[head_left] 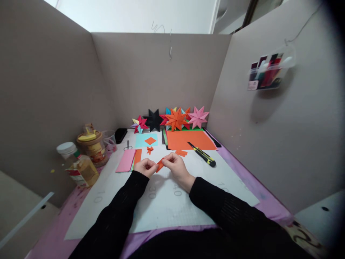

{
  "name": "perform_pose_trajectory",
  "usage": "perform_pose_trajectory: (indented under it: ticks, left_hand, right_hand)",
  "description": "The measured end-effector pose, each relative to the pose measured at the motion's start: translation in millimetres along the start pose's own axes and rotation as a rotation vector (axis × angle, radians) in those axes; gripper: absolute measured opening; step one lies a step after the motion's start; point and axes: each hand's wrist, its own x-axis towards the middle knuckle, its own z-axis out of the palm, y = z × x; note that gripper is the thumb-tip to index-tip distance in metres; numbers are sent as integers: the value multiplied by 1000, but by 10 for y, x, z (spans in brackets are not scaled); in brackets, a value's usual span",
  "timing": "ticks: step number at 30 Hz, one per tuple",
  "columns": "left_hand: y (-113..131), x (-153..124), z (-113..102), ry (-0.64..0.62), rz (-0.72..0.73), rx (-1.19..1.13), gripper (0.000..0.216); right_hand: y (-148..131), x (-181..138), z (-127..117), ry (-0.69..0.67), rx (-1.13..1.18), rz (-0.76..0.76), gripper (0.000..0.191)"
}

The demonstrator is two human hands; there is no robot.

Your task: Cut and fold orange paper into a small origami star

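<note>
Here's the small orange paper piece (159, 166), right between the two hands over the white mat (167, 212)! The left hand (145, 167) pinches its left edge, the right hand (177, 167) grips the upper right end (both touching, so neither is nearer), and its long axis slants away and rightward.

The scene is viewed by one camera worn on the person's head, faced forward and tipped down across the tabletop (245, 176) from its near edge. The left hand (146, 167) and right hand (176, 167) are caught at close range, below centre, and a wide field is covered, from the black sleeves (118, 208) to the grey back panel (161, 72).
</note>
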Motion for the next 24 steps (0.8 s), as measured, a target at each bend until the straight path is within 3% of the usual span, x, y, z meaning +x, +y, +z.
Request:
perform_pose_trajectory:
  ticks: [8,24]
  left_hand:
    - [-29,16,-5,-49,-5,20,27]
    - [-43,18,6,-44,-14,-3,27]
  right_hand:
    - [-18,0,23,-19,128,-10,24]
    - [-7,14,15,-7,72,-5,25]
